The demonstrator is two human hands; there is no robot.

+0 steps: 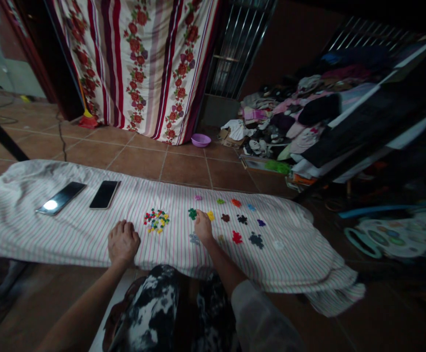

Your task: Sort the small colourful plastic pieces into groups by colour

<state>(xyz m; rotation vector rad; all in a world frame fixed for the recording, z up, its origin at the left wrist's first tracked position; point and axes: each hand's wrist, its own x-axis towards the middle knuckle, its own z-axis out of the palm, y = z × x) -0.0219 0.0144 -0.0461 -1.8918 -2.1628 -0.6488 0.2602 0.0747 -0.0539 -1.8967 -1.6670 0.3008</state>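
My left hand (122, 241) rests on the striped cloth (77, 239), fingers lying loosely bent and holding nothing. To its right is a mixed pile of small coloured pieces (156, 221). With fingertips pressed together, my right hand (203, 227) is at the edge of a green pile (192, 213); whatever it may hold is too small to make out. Just beyond that hand lies a yellow pile (210, 215), partly covered by it. Single-colour piles spread around: grey (194, 238), brown (225, 218), black (242, 219), red (237, 237), dark grey (256, 240) and white (279, 245).
Pink (198, 197), light green (221, 201), orange (236, 202), blue (251, 207) and purple (261, 223) piles lie farther out. Two phones (105, 195) are at the left. Beyond the table are a floral curtain (136, 63), a purple basin (201, 141) and heaped clothes (271, 117).
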